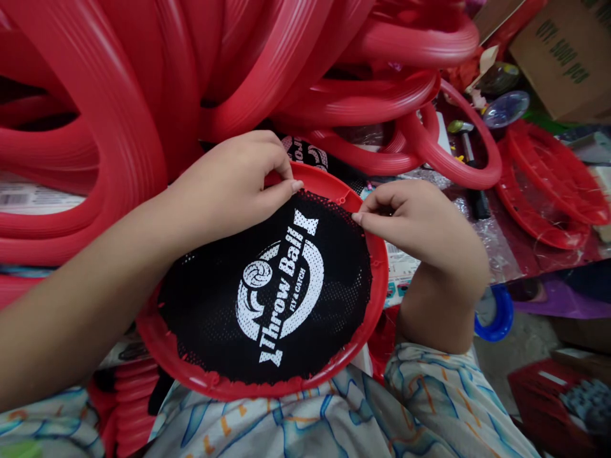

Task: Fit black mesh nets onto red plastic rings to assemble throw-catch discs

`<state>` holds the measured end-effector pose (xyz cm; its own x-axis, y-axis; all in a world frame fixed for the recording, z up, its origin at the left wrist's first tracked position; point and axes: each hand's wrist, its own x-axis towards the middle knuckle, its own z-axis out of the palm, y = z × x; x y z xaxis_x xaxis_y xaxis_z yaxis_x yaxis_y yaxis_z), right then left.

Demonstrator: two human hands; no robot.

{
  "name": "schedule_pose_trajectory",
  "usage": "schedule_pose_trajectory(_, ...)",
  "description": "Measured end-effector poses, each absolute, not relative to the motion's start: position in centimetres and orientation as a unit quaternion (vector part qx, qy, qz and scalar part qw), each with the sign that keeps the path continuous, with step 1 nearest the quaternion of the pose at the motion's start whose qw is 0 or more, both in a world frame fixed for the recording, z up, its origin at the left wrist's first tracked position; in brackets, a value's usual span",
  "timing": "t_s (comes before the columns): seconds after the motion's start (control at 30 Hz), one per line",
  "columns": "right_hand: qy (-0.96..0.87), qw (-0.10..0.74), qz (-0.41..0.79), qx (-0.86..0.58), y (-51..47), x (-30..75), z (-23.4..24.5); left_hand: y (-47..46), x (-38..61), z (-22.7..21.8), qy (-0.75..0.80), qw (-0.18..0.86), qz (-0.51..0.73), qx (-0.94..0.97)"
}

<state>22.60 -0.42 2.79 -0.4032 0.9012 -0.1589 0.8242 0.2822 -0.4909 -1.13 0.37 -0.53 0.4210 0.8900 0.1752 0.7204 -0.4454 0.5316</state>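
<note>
A black mesh disc (210,312) printed in white with "Throw Ball" and "Fly & Catch" lies stretched inside a red plastic ring (380,280). The ring rests tilted over my lap. At the far edge of the mesh, my left hand (243,175) is closed in a pinch, thumb and forefinger on the fabric by the rim. My right hand (415,216) pinches the mesh edge at the upper right. Small red pegs show along the rim, several of them with mesh edge around them. Another printed black mesh (310,152) lies behind the ring, partly covered.
Large red plastic hoops (382,102) are heaped at the back and left. To the right lie red ring frames (544,184), a hammer (468,143) and a cardboard box (563,57). A blue ring (499,318) is below the table edge, and a red crate (539,388) stands lower right.
</note>
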Motion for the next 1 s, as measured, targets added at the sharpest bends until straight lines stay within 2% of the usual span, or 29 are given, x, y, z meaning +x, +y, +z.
schedule_pose_trajectory(0.37, -0.794, 0.116, 0.235, -0.549, -0.9, 21.7, 2.7, 0.1, -0.8, -0.1, 0.503, 0.198, 0.215, 0.813)
schedule_pose_trajectory(0.53, -0.788, 0.096, 0.229, -0.563, -0.5, 22.0, 2.4, 0.1, -0.7, -0.3, 0.505, 0.191, 0.213, 0.814)
schedule_pose_trajectory(0.7, -0.754, 0.193, 0.205, -0.593, 0.1, 22.9, 1.7, -0.1, -0.8, -0.2, 0.521, 0.221, 0.231, 0.791)
schedule_pose_trajectory(0.77, -0.759, 0.206, 0.209, -0.581, 0.2, 23.0, 1.5, -0.3, -0.9, 0.0, 0.527, 0.245, 0.266, 0.769)
schedule_pose_trajectory(0.83, -0.771, 0.200, 0.238, -0.556, 0.2, 23.0, 1.4, -0.5, -0.9, 0.4, 0.517, 0.271, 0.305, 0.753)
schedule_pose_trajectory(1.0, -0.751, 0.214, 0.409, -0.472, 0.6, 22.9, 0.8, -0.8, -1.2, 1.8, 0.420, 0.285, 0.350, 0.787)
